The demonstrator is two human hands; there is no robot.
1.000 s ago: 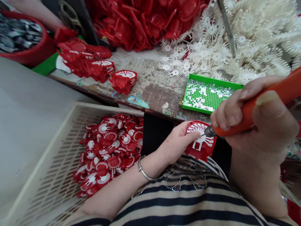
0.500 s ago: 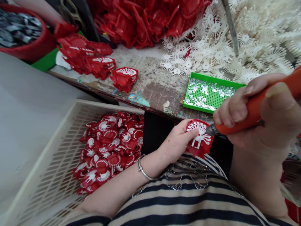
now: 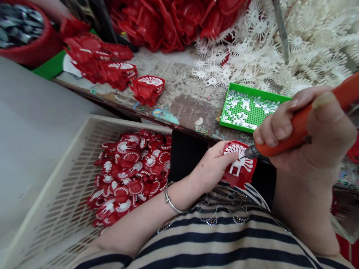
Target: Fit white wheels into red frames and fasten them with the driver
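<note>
My left hand (image 3: pixel 214 162) is closed on the edge of a red plastic part (image 3: pixel 244 178), held close to my striped shirt. On that part lies a white fan-shaped plastic piece (image 3: pixel 235 170), with my thumb pressing beside its hub. My right hand (image 3: pixel 303 130) wraps round an orange electric screwdriver (image 3: pixel 295 129). Its dark metal tip (image 3: pixel 250 152) points down and left at the hub of the white piece. Whether a screw sits under the tip is too small to tell. Just beyond the screwdriver, a green tray (image 3: pixel 234 124) holds many small silvery screws.
A cream plastic basket (image 3: pixel 60 183) at my left holds many red-and-white parts (image 3: pixel 131 175). On the worn bench (image 3: pixel 185 108) stand stacked red parts (image 3: pixel 148 89), a red heap (image 3: pixel 174 22) and a white heap (image 3: pixel 269 56). A red tub (image 3: pixel 49 46) of metal pieces is far left.
The view has shifted slightly. Both hands keep their holds, and the screwdriver tip stays at the middle of the white piece.
</note>
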